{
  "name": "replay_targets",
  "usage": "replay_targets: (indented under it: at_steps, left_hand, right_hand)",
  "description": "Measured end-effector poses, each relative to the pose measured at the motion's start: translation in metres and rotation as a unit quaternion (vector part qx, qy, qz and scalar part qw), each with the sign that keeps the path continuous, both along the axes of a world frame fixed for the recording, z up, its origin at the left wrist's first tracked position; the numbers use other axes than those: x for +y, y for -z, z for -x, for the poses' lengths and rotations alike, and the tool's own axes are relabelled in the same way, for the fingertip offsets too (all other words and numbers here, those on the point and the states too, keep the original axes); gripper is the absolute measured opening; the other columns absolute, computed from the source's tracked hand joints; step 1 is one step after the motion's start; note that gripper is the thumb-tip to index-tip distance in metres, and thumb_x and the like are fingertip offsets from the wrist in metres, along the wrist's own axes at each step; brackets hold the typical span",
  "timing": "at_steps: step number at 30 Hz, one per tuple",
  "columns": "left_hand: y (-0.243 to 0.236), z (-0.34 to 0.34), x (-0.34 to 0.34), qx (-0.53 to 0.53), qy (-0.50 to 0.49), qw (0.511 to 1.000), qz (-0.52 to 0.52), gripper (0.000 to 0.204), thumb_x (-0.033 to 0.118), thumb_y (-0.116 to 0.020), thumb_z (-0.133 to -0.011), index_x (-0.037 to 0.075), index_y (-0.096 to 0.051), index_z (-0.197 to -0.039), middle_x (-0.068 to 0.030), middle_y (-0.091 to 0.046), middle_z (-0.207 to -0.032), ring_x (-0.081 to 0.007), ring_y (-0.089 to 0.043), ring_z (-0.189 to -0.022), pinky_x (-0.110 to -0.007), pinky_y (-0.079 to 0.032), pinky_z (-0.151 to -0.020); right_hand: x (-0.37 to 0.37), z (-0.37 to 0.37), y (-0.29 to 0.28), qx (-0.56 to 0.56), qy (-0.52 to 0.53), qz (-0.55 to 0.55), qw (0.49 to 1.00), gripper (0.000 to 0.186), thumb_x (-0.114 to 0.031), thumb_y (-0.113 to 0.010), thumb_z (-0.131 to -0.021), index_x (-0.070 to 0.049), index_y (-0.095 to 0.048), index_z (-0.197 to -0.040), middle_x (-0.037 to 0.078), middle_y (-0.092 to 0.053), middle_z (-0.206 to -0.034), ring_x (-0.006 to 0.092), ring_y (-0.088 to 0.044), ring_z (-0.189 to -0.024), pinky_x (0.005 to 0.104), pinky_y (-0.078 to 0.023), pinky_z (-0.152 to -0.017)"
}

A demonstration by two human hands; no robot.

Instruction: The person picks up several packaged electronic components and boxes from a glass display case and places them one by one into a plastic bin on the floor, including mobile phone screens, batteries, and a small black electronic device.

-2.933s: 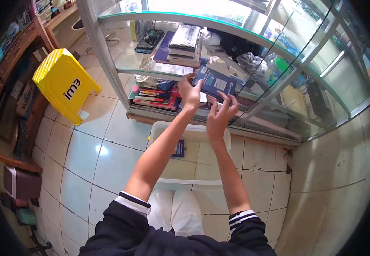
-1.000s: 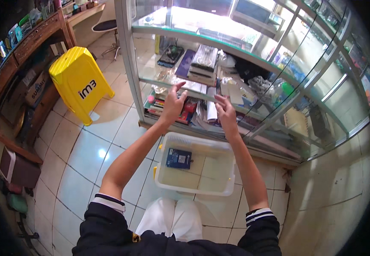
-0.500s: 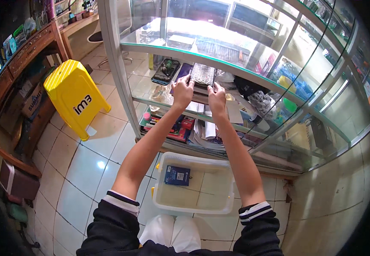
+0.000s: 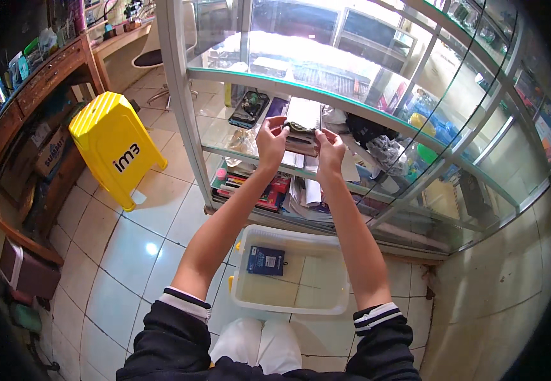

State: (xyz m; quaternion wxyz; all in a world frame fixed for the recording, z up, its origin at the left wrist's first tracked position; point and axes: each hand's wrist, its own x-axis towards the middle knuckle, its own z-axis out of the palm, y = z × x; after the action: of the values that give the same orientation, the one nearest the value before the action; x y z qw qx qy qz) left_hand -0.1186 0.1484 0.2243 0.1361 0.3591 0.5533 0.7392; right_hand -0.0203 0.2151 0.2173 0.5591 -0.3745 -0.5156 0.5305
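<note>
Both my hands are up at the glass cabinet (image 4: 175, 89), over its middle shelf. Left hand (image 4: 272, 141): thumb and fingers nearly together, pinching the left end of a thin dark item (image 4: 301, 127). Right hand (image 4: 330, 151): same sort of closed pinch, on the right end. The item sits between my hands, near edge toward me; too small and blurry to tell what it is. It's in front of a white notebook (image 4: 305, 109) and above a stack of books; can't tell if it touches them.

Left of the stack, same shelf: a purple folder (image 4: 277, 106), then a black tray (image 4: 249, 108) with small stuff in it. Crumpled clear plastic (image 4: 242, 141) just left of my left hand. To the right of my right hand: a dark bundle (image 4: 363, 129), then a grey plastic bag (image 4: 387, 154). Shelf below has red boxes (image 4: 278, 187) and loose white papers (image 4: 301, 195).

Below my forearms, a translucent bin (image 4: 301, 309) stands on the tiled floor (image 4: 116, 254), with a blue packet (image 4: 266, 261) lying flat in its left part. Yellow stool (image 4: 104, 130) off to the left, on the floor. My sleeves (image 4: 172, 330) are black with white-striped cuffs, trousers (image 4: 256, 343) white.
</note>
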Motion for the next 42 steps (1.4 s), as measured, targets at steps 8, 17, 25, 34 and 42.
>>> replay_targets:
  at_steps: [8, 17, 25, 34, 42]
  left_hand:
    - [-0.01, -0.043, -0.091, -0.129, 0.095, 0.986, -0.038, 0.045, -0.001, -0.056, -0.068, 0.002, -0.038, -0.108, -0.0124, -0.049, -0.1, -0.0155, -0.052, -0.086, -0.025, -0.042, -0.075]
    - [0.072, -0.075, -0.193, -0.149, 0.224, 0.961, 0.066, 0.062, 0.011, -0.06, -0.072, 0.002, -0.026, -0.123, -0.0097, -0.049, -0.1, -0.0142, -0.051, -0.088, -0.025, -0.044, -0.074]
    - [0.182, -0.12, -0.227, -0.39, 0.227, 0.857, 0.251, 0.036, 0.003, -0.051, -0.076, 0.006, -0.035, -0.108, -0.0084, -0.047, -0.101, -0.0219, -0.05, -0.091, -0.034, -0.046, -0.078]
    - [0.315, -0.115, -0.162, -0.596, 0.003, 0.725, 0.345, 0.022, -0.005, -0.038, -0.074, 0.009, -0.047, -0.089, -0.01, -0.056, -0.082, -0.0213, -0.059, -0.064, -0.043, -0.051, -0.054]
    - [0.393, -0.099, -0.145, -0.616, -0.102, 0.715, 0.314, 0.02, 0.002, -0.044, -0.074, 0.011, -0.048, -0.091, -0.0082, -0.057, -0.076, -0.0217, -0.058, -0.062, -0.04, -0.048, -0.044]
  right_hand:
    - [-0.079, -0.058, -0.012, 0.172, -0.155, 0.028, 0.972, 0.024, -0.002, -0.052, -0.076, 0.006, -0.045, -0.098, 0.01, -0.052, -0.092, 0.0148, -0.054, -0.081, 0.0261, -0.047, -0.072]
    - [-0.186, -0.142, 0.052, 0.061, -0.252, 0.188, 0.947, 0.032, -0.007, -0.052, -0.077, 0.001, -0.042, -0.106, 0.008, -0.051, -0.099, 0.0138, -0.051, -0.086, 0.0272, -0.043, -0.073]
    - [-0.187, -0.187, 0.153, -0.162, -0.277, 0.289, 0.902, 0.025, -0.003, -0.052, -0.074, 0.002, -0.049, -0.099, 0.009, -0.055, -0.092, 0.0153, -0.053, -0.081, 0.0264, -0.045, -0.067]
    - [-0.138, -0.171, 0.3, -0.091, -0.265, 0.415, 0.865, 0.032, -0.005, -0.054, -0.072, 0.004, -0.047, -0.102, 0.009, -0.054, -0.085, 0.0184, -0.053, -0.077, 0.0294, -0.043, -0.065]
    - [-0.128, -0.124, 0.41, -0.355, -0.135, 0.332, 0.863, 0.046, -0.004, -0.055, -0.07, -0.005, -0.043, -0.114, 0.012, -0.052, -0.1, 0.0205, -0.05, -0.09, 0.0344, -0.041, -0.072]
